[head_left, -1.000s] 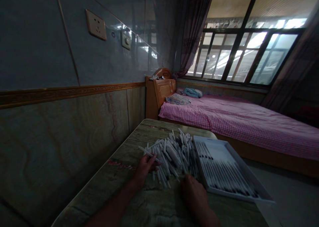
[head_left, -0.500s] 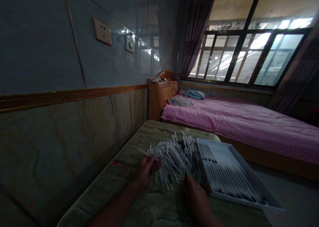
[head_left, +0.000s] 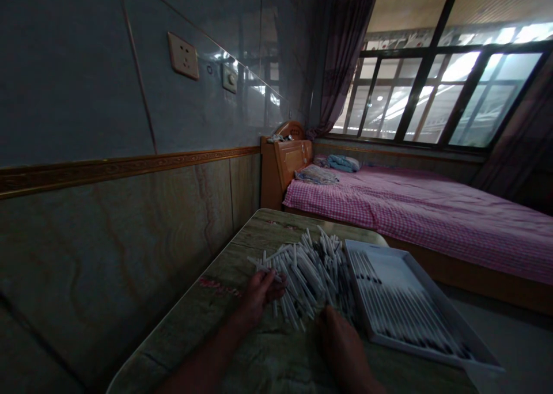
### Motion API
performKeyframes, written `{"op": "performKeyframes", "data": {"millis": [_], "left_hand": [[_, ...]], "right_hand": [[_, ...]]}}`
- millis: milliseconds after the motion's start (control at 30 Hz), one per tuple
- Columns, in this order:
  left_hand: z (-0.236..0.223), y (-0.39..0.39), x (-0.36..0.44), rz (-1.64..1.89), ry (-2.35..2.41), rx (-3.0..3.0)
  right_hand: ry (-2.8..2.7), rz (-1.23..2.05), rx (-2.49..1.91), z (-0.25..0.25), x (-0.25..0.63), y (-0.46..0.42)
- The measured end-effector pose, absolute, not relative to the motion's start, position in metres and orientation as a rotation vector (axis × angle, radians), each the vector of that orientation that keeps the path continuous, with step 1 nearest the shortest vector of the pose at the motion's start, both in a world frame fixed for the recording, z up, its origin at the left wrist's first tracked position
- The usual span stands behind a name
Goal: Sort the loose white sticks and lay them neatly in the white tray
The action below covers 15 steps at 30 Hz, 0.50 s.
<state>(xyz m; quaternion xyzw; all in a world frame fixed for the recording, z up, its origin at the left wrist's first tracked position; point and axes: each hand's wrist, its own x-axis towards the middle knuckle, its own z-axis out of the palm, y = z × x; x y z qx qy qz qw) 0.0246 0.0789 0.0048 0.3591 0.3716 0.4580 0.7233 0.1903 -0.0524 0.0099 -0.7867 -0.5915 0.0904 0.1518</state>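
At lower centre of the frame, the left hand (head_left: 260, 293) pinches a white stick (head_left: 258, 264) between thumb and fingers, then comes the pile of sticks (head_left: 305, 270), then the right hand (head_left: 339, 339) (its fingers look curled, but I cannot tell what they pinch), and at lower right the tray (head_left: 415, 302).

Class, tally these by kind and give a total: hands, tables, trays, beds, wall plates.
Hands: 2 (left hand, right hand)
Table: 1
Tray: 1
Bed: 1
Wall plates: 2 (socket, round-knob plate)
Total: 7
The loose white sticks overlap too much to count.
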Motion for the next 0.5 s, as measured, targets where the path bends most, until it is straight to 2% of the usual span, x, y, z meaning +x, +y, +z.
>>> {"op": "performKeyframes", "data": {"millis": [367,500], "left_hand": [[0.015,0.063,0.031,0.918,0.844,0.982],[0.015,0.046,0.039,0.796,0.740,1.003]], "right_hand": [[-1.748,-0.189,-2.152,0.003,0.188,-0.051],[-1.665,-0.112,-1.915,-0.003,0.183,-0.048]]}}
